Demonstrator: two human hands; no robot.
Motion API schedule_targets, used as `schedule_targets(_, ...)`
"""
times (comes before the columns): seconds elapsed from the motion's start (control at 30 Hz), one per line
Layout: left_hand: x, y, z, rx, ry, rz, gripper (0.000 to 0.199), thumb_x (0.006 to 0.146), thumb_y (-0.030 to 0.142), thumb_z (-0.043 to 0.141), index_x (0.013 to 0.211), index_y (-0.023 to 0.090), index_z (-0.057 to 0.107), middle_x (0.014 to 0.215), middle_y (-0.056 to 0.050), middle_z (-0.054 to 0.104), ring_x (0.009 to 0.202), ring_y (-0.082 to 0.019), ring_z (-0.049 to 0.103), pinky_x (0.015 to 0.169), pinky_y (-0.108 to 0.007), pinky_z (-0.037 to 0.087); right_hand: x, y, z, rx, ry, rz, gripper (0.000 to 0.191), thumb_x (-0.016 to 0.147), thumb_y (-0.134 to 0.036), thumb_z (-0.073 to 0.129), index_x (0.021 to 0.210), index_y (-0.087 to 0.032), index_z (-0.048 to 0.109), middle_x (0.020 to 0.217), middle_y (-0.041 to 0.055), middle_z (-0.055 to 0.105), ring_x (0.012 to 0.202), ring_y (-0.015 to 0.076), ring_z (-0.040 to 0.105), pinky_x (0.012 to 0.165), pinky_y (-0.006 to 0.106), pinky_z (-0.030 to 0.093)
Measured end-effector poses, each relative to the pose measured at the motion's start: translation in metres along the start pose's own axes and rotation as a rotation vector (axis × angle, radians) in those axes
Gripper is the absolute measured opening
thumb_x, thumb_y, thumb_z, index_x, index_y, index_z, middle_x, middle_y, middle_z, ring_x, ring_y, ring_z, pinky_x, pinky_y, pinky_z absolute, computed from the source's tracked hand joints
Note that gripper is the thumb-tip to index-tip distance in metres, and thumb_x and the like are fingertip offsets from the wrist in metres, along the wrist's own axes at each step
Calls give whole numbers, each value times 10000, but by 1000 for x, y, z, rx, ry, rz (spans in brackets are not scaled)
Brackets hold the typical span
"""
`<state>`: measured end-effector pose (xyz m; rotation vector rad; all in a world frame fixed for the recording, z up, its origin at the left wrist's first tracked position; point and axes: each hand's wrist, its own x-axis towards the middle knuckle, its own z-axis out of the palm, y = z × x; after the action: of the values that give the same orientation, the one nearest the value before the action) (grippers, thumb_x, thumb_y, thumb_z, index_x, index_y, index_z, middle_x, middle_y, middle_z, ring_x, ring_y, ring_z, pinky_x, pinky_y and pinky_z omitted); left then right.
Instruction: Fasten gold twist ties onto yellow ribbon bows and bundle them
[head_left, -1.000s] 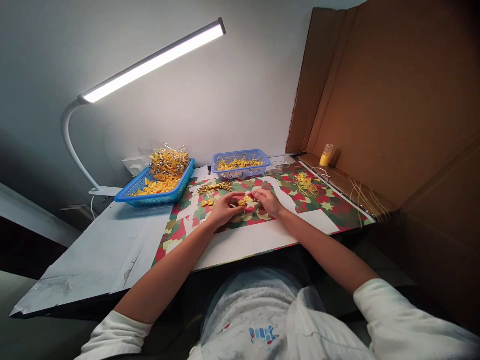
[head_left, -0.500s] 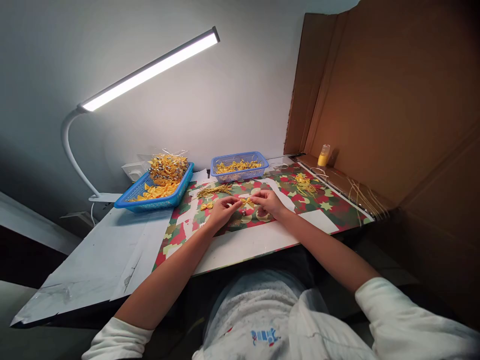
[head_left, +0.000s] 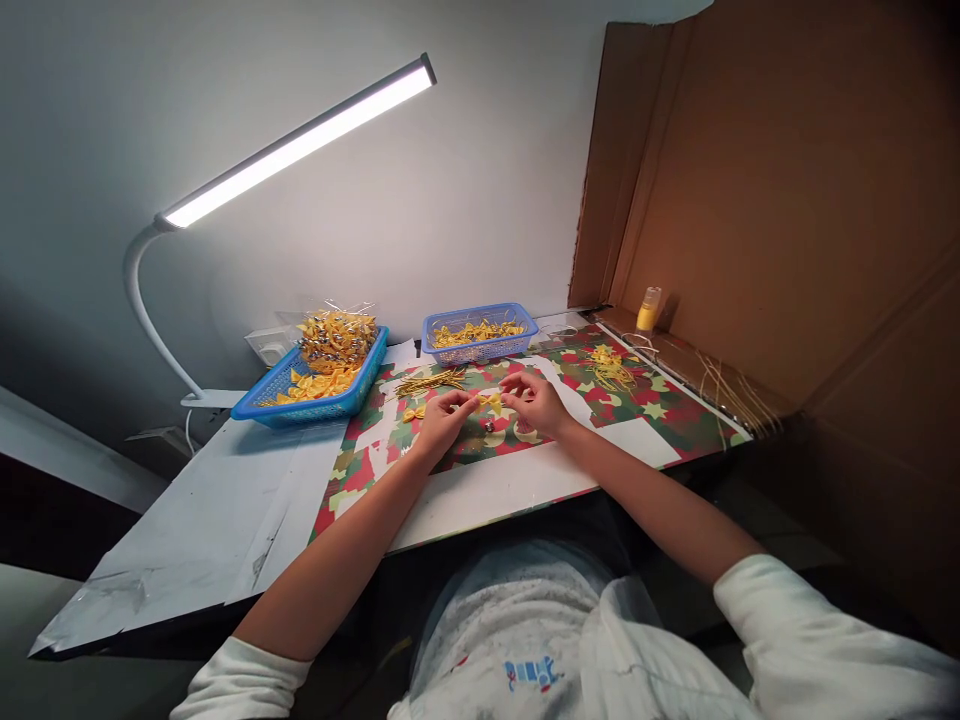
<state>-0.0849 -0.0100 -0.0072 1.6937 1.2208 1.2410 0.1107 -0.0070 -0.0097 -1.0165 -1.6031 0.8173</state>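
Note:
Over the patterned mat, my left hand (head_left: 444,424) pinches one end of a small yellow bow (head_left: 490,402). My right hand (head_left: 537,402) is at the bow's other side, thumb near it and index finger raised a little apart; whether it grips the bow is too small to tell. A small silvery piece (head_left: 489,426) lies on the mat just below the bow. Another yellow bow (head_left: 413,414) lies left of my left hand. Behind it rests a bundle of golden ties (head_left: 430,381).
A blue basket (head_left: 300,410) with yellow bows stands at the left, under the lamp (head_left: 307,140). A purple-blue basket (head_left: 480,350) stands at the back. Yellow strings (head_left: 611,368) lie to the right. A small bottle (head_left: 648,311) stands near the cardboard wall (head_left: 765,200).
The fingers of my right hand have opened slightly, with the index finger lifted from the bow. More of the bow shows between my hands. The camera view has shifted slightly.

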Motion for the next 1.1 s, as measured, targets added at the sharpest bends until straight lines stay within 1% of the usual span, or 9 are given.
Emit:
schedule_targets(0.07,0,-1,0,23,-7,26,289,730,467,662,703,179,663,709,-10,645,635,-135,557,598,-251,413,-2,-2,0,-125,-38,-114,136,751,-282,635,861,-205,654,879,28,680,813,155,586,723,288,488)
schedule_targets(0.17,-1,-1,0,53,-25,65,276,743,448,649,704,175,657,718,-14,643,632,-131,543,596,-249,414,-5,-8,-1,-232,-137,-184,65,777,-253,616,749,-193,612,805,32,657,801,165,568,747,301,459)
schedule_targets(0.4,-5,10,0,146,-78,137,242,775,412,623,723,178,657,713,-20,636,706,-151,558,623,-251,398,-6,-6,-2,-299,-211,-176,84,804,-239,617,748,-190,580,793,24,633,796,157,547,747,286,422)
schedule_targets(0.53,-6,9,0,214,-60,162,233,787,396,600,690,187,627,740,-29,644,751,-171,575,668,-269,416,-5,-2,-1,-348,-237,-172,115,828,-244,604,732,-189,573,795,26,635,818,164,538,762,296,399)
schedule_targets(0.67,-5,9,1,340,-50,233,195,786,324,573,639,197,591,744,-33,645,763,-184,568,751,-308,423,-6,-2,-1,-418,-242,-177,104,829,-232,595,736,-191,572,812,30,645,859,181,537,775,307,383)
schedule_targets(0.77,-3,8,-2,412,30,192,158,755,257,561,607,203,570,719,-30,644,755,-191,565,758,-319,421,-6,-3,-2,-467,-205,-168,74,826,-223,589,758,-196,578,812,31,649,873,191,541,782,317,380)
schedule_targets(0.9,4,4,-10,444,209,38,177,716,247,542,546,208,513,627,-15,594,698,-187,543,686,-302,406,-5,-3,-2,-482,-173,-124,61,813,-224,597,759,-196,592,829,37,661,884,199,552,791,328,388)
schedule_targets(0.97,6,1,-13,477,227,4,216,711,270,546,516,210,477,596,-10,566,668,-182,524,649,-294,385,-5,-2,-2,-486,-194,-130,51,797,-208,607,748,-194,608,848,37,670,910,204,555,837,348,387)
schedule_targets(1.1,6,-2,-15,577,217,40,201,686,273,587,525,204,489,637,-19,598,676,-180,526,623,-286,355,-6,-1,0,-489,-220,-156,57,784,-212,637,732,-195,655,886,44,676,928,210,547,870,366,385)
